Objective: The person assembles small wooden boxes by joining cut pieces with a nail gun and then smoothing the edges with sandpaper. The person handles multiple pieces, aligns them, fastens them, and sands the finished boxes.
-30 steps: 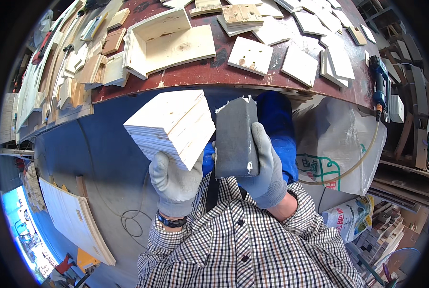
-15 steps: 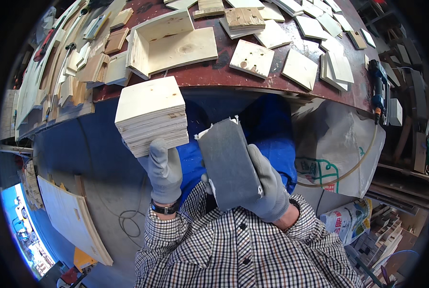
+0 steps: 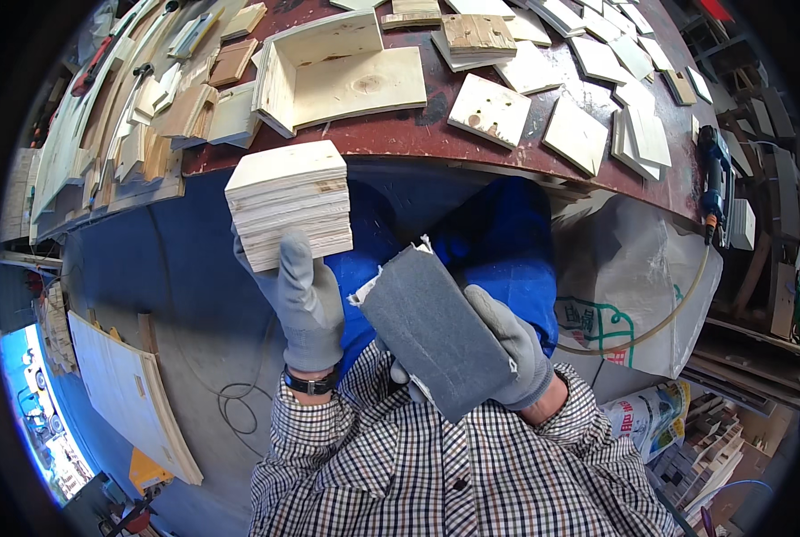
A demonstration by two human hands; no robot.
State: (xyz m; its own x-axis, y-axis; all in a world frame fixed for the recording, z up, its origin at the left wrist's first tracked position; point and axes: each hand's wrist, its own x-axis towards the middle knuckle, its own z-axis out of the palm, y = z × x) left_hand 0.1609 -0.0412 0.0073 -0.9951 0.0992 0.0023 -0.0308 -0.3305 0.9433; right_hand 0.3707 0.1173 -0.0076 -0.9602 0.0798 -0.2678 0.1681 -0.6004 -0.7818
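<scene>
My left hand (image 3: 308, 300), in a grey work glove, is closed round a stack of square plywood pieces (image 3: 292, 215). The stack's layered edges face me, and part of its pale top face shows. In my gloved right hand (image 3: 521, 353) is a sanding block (image 3: 436, 331) wrapped in dark grey sandpaper with torn, whitish edges. My fingers grip it from both sides, and some are hidden beneath it. Block and stack are apart, both held over my lap in front of the table edge.
A dark red worktable (image 3: 400, 130) lies ahead, with an open wooden corner piece (image 3: 355, 85) and many loose plywood squares (image 3: 575, 136). Wood strips crowd the left. At the right edge sits an air tool (image 3: 711, 174) with a hose, above a white plastic sack (image 3: 628, 268).
The stack has tipped so that its layered side shows more and its top less. The sanding block has turned, its far end swinging left and its near end right and lower.
</scene>
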